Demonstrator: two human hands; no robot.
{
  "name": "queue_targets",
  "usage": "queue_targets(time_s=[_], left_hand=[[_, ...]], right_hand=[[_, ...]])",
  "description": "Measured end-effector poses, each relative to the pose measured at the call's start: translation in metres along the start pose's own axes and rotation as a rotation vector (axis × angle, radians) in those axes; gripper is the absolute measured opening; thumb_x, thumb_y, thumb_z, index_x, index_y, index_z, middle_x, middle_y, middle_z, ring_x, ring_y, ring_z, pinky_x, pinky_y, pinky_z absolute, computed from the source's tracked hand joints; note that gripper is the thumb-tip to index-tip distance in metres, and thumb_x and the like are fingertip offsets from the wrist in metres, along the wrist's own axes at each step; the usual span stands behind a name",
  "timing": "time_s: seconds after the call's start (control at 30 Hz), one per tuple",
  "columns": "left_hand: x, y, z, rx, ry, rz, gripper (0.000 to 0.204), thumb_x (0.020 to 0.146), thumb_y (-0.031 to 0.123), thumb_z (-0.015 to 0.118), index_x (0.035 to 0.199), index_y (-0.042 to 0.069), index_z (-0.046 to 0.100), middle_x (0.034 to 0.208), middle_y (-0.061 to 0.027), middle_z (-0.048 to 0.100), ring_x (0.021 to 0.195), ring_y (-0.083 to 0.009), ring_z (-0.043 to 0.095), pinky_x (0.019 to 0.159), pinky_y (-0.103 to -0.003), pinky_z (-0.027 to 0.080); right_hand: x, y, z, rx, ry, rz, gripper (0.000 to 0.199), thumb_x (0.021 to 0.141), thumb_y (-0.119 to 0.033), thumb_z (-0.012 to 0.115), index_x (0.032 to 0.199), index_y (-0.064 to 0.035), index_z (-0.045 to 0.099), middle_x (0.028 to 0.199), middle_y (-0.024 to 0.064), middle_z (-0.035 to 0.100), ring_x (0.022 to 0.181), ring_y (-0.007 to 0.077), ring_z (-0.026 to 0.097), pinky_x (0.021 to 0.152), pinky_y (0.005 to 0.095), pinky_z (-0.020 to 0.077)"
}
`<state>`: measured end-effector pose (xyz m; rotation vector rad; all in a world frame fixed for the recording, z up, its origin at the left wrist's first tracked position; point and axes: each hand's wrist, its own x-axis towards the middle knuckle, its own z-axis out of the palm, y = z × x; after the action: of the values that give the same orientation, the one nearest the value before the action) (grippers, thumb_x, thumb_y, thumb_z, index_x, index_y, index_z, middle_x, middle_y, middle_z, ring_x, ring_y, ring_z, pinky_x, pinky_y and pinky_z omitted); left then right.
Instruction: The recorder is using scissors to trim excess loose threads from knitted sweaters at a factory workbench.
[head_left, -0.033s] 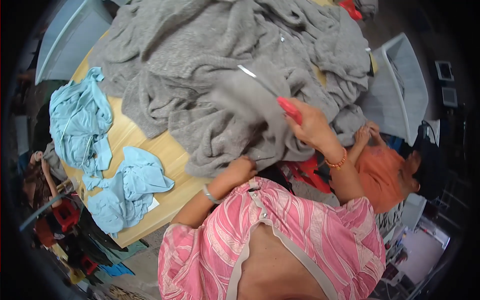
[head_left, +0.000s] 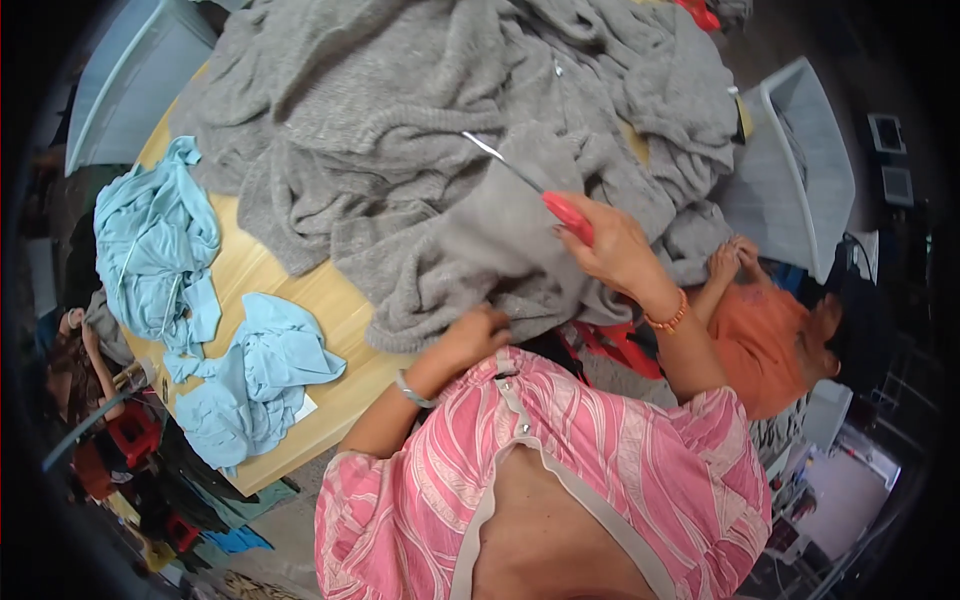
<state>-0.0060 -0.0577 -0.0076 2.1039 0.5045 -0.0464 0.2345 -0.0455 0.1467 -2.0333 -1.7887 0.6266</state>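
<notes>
A large heap of grey knit garments (head_left: 390,75) covers most of the table. My right hand (head_left: 615,250) is closed round red-handled scissors (head_left: 567,217), held above the heap. Their slim metal blades, seen almost edge-on, point up and to the left over a grey knit piece (head_left: 490,225), which is partly blurred. At the heap's near edge, close to my body, my left hand (head_left: 475,335) has its fingers bent onto the grey knit and grips it. The fingertips are partly hidden in the cloth.
Light blue garments lie in a tied bundle (head_left: 155,240) and a loose pile (head_left: 265,370) on the wooden table (head_left: 340,300), at left. A grey bin (head_left: 800,170) stands at right, another (head_left: 140,80) at far left. A co-worker in an orange top (head_left: 755,345) sits close at right.
The scissors and my right hand have shifted slightly left and up. The grey knit under the blades looks less blurred. My left hand stays at the near edge, its fingers showing a little more.
</notes>
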Motion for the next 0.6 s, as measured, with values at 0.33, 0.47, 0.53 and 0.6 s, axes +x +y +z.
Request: queue_targets(time_s=[0.33, 0.47, 0.53, 0.6], left_hand=[[0.015, -0.015, 0.037, 0.261, 0.014, -0.081, 0.073, 0.069, 0.03, 0.074, 0.13, 0.003, 0.044, 0.132, -0.0264, 0.042, 0.124, -0.0423, 0.039, 0.104, -0.05, 0.03], [0.02, -0.029, 0.047, 0.24, 0.017, 0.083, 0.079, 0.067, 0.031, 0.074, 0.134, 0.005, 0.042, 0.138, -0.023, 0.039, 0.129, -0.0409, 0.034, 0.109, -0.052, 0.022], [0.023, -0.022, 0.035, 0.289, -0.014, 0.195, 0.073, 0.07, 0.03, 0.072, 0.134, 0.006, 0.044, 0.139, -0.0214, 0.039, 0.13, -0.0405, 0.034, 0.109, -0.052, 0.022], [0.022, -0.043, 0.055, 0.409, 0.051, 0.281, 0.071, 0.071, 0.03, 0.071, 0.134, 0.007, 0.045, 0.139, -0.0211, 0.039, 0.13, -0.04, 0.034, 0.109, -0.051, 0.022]], right_hand=[[-0.03, 0.049, 0.062, -0.119, -0.13, 0.192, 0.073, 0.069, -0.033, 0.077, 0.129, -0.0099, 0.042, 0.101, 0.0196, 0.061, 0.097, 0.0381, 0.058, 0.08, 0.0449, 0.0479], [-0.064, 0.062, 0.059, -0.056, -0.003, 0.137, 0.068, 0.07, -0.032, 0.076, 0.128, -0.0123, 0.045, 0.099, 0.0197, 0.062, 0.094, 0.0369, 0.06, 0.078, 0.0448, 0.0484], [-0.083, 0.061, 0.057, -0.019, -0.157, 0.255, 0.064, 0.072, -0.033, 0.074, 0.125, -0.0096, 0.048, 0.094, 0.0195, 0.063, 0.089, 0.0381, 0.06, 0.076, 0.0455, 0.0478], [-0.1, 0.059, 0.064, -0.009, -0.197, 0.323, 0.059, 0.075, -0.033, 0.071, 0.124, -0.0095, 0.049, 0.091, 0.0199, 0.064, 0.086, 0.0377, 0.061, 0.075, 0.0448, 0.0483]])
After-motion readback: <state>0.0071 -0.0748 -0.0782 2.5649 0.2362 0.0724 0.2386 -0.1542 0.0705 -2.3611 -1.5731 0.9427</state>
